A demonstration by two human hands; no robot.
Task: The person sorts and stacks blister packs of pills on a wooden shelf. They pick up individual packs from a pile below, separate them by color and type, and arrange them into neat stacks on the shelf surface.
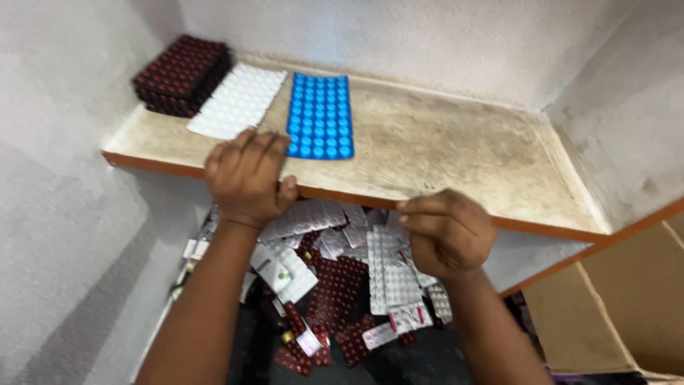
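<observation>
Blue foil blister sheets (320, 115) lie on the stained stone shelf (456, 153), beside white blister sheets (239, 101) and dark red ones (182, 75). Left hand (246, 178) grips the shelf's edge beside them, holding nothing; right hand (447, 232) curls empty above mixed loose strips (342, 285) below the shelf.

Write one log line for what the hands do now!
left hand: on shelf edge | right hand: above loose pill strips | shelf: blue sheet

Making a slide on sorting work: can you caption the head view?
Left hand on a shelf edge beside a blue blister sheet; right hand above a blister-pack pile.
</observation>
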